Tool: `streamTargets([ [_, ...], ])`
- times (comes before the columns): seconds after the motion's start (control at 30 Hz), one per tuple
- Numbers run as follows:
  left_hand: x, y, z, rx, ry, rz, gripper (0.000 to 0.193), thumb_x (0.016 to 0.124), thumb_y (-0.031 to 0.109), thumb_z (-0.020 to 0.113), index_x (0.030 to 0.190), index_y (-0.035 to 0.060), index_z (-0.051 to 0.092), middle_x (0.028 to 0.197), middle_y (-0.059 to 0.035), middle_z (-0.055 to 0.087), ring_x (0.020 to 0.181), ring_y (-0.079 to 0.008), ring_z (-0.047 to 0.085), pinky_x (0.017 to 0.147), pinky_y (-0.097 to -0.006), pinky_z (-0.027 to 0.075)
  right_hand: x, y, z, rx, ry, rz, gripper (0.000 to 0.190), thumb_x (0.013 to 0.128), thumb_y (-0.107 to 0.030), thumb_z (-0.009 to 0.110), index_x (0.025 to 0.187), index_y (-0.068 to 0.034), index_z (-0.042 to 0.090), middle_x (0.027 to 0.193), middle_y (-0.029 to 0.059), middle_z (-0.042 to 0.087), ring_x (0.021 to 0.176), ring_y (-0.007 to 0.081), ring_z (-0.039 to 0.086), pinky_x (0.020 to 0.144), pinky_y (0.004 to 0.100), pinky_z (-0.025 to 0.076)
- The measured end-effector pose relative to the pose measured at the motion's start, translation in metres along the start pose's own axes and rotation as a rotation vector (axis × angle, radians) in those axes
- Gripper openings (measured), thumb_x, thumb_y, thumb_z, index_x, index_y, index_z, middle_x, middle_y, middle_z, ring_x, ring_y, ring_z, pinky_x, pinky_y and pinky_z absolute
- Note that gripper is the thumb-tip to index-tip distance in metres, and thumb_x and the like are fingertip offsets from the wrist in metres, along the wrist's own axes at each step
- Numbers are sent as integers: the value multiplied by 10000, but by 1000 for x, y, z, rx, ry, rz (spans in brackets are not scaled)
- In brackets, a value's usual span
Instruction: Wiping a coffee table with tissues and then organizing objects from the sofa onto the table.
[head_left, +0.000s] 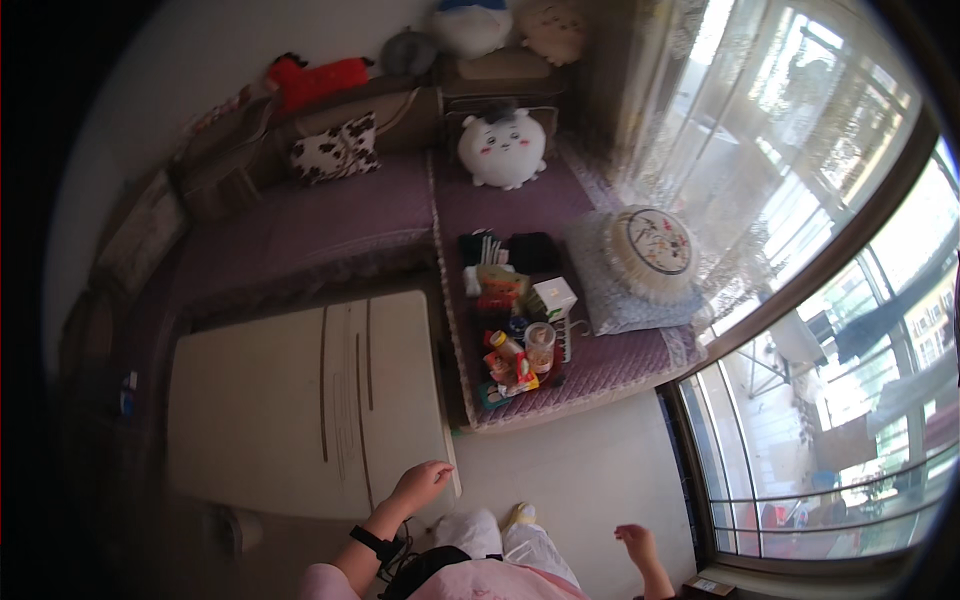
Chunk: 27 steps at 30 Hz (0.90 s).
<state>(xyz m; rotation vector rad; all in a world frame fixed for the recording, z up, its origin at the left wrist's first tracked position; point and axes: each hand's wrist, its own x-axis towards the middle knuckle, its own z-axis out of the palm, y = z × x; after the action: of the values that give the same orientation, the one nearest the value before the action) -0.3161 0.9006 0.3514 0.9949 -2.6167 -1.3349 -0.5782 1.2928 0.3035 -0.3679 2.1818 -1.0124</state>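
My left hand (426, 478) hangs over the near right corner of a cream coffee table (255, 397), its fingers curled together with nothing seen in them. A black band circles that wrist. Lower right, my right hand (636, 538) hangs in the air over the pale floor (577, 465), loosely bent and holding nothing visible. Ahead, on the purple quilted sofa cover (600, 382), sits a cluster of goods: a clear plastic jar (539, 349), a yellow-capped bottle (506, 345), a white box (555, 298) and several snack packets (510, 371).
A round embroidered cushion (654, 244) lies on a grey pillow (637, 315). A white plush toy (502, 148), a cow-print cushion (335, 148) and a red plush toy (319, 81) are along the sofa. Sheer curtains (720, 150) and a framed glass window (795, 442) line the right side.
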Motion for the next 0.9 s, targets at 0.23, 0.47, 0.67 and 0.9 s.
streamTargets([
  [0.23, -2, -7, -2, -56, 141, -202, 201, 847, 157, 516, 977, 43, 617, 962, -132, 632, 896, -277, 607, 772, -341, 481, 120, -97, 18, -102, -242, -222, 171, 851, -93, 525, 895, 30, 635, 843, 128, 663, 750, 175, 646, 680, 285, 509],
  [0.47, 43, -17, -24, -38, 311, -254, 183, 843, 137, 522, 961, 31, 613, 935, -135, 635, 862, -285, 610, 743, -350, 487, 180, -155, 48, -326, -477, -359, 177, 860, -78, 502, 964, -15, 630, 879, 111, 663, 798, 196, 643, 717, 289, 501],
  [0.67, 104, 3, -25, -25, 309, -124, 187, 846, 148, 514, 964, 42, 611, 921, -127, 635, 842, -290, 607, 722, -358, 485, 222, -169, 45, -372, -482, -335, 176, 838, -43, 502, 941, 6, 635, 875, 124, 661, 789, 202, 646, 697, 286, 504],
  [0.9, 153, 22, -15, -143, 323, -209, 191, 847, 166, 516, 965, 53, 615, 912, -124, 638, 828, -290, 611, 713, -358, 487, 289, -181, 34, -377, -564, -351, 183, 823, -78, 507, 929, -30, 648, 861, 114, 667, 799, 214, 653, 695, 305, 505],
])
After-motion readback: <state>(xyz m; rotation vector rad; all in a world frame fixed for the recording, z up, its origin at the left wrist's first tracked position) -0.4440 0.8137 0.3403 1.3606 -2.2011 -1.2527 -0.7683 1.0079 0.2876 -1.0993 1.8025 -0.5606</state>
